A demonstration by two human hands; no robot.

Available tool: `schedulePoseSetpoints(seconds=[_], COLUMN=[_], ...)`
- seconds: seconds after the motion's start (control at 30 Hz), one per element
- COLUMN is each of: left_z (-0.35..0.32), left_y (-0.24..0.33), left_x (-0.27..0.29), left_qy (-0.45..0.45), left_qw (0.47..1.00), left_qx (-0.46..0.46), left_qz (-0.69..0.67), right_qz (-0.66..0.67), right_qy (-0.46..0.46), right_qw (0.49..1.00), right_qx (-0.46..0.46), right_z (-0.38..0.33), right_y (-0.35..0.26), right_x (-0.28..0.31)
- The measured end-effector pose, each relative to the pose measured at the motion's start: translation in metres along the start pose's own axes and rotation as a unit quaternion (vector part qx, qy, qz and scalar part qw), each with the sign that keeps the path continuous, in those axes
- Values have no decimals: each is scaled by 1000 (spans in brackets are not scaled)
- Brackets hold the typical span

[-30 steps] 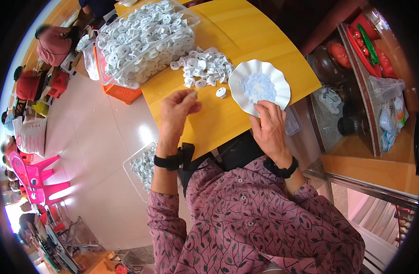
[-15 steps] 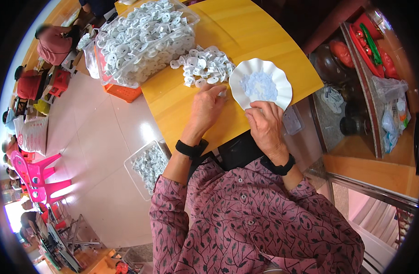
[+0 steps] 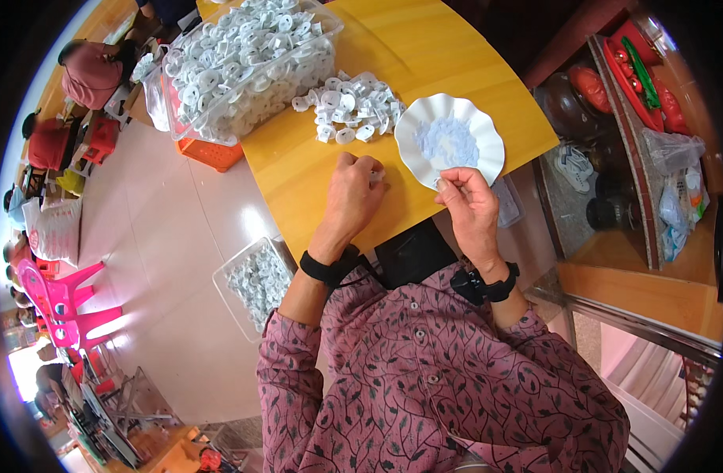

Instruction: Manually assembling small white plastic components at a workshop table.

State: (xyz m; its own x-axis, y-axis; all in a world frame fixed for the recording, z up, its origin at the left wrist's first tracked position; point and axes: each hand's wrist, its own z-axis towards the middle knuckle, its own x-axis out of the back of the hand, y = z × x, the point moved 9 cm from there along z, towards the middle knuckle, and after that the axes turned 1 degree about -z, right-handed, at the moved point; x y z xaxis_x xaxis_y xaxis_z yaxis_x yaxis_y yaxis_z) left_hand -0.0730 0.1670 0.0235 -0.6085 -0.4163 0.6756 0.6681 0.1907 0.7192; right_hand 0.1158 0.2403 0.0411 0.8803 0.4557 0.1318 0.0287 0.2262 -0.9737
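My left hand [image 3: 352, 195] is closed around a small white plastic part [image 3: 376, 177], just above the yellow table. Over the near rim of the scalloped white plate [image 3: 491, 150], my right hand [image 3: 470, 203] pinches a tiny pale piece [image 3: 438, 184] between thumb and forefinger. Small translucent bluish pieces [image 3: 446, 140] lie spread in the plate. A loose heap of white round plastic parts [image 3: 353, 106] sits on the table to the left of the plate, beyond my left hand. My fingers partly cover what each hand holds.
A clear bin [image 3: 243, 71] heaped with similar white parts stands at the table's far left, near an orange crate [image 3: 213, 154]. Another clear tub [image 3: 259, 284] of parts is on the floor. Shelves [image 3: 625, 150] rise at right. A pink stool [image 3: 65, 303] and other people are at left.
My left hand has drawn back from the heap toward me with the white part. My right hand has turned and lifted slightly off the plate, now pinching a tiny piece.
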Motion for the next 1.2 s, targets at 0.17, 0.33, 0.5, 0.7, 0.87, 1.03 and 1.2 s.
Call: schedulePoseSetpoints(seconds=[0.17, 0.33, 0.5, 0.7, 0.87, 1.03, 1.2], left_z=[-15, -32, -47, -61, -72, -78, -81], left_y=[-5, -3, -2, -11, -15, -18, -20], left_x=[2, 11, 16, 20, 28, 31, 33], left_qy=[3, 23, 61, 94, 143, 170, 175], left_qw=[996, 998, 997, 990, 973, 968, 967], left_qx=[15, 18, 20, 64, 106, 106, 112], left_qz=[-90, -64, -44, -81, -144, -154, -148], right_qz=[105, 112, 43, -75, -144, -119, -72], right_qy=[-18, -27, -67, -64, -75, -76, -107], right_qw=[991, 988, 993, 994, 986, 990, 989], right_qx=[-78, -103, -88, -41, -23, -26, -78], right_z=[1, -2, -3, -8, -8, -8, -11], right_y=[-2, -1, 5, 0, -3, 1, 12], right_x=[-3, -7, -18, -31, -38, -41, -42])
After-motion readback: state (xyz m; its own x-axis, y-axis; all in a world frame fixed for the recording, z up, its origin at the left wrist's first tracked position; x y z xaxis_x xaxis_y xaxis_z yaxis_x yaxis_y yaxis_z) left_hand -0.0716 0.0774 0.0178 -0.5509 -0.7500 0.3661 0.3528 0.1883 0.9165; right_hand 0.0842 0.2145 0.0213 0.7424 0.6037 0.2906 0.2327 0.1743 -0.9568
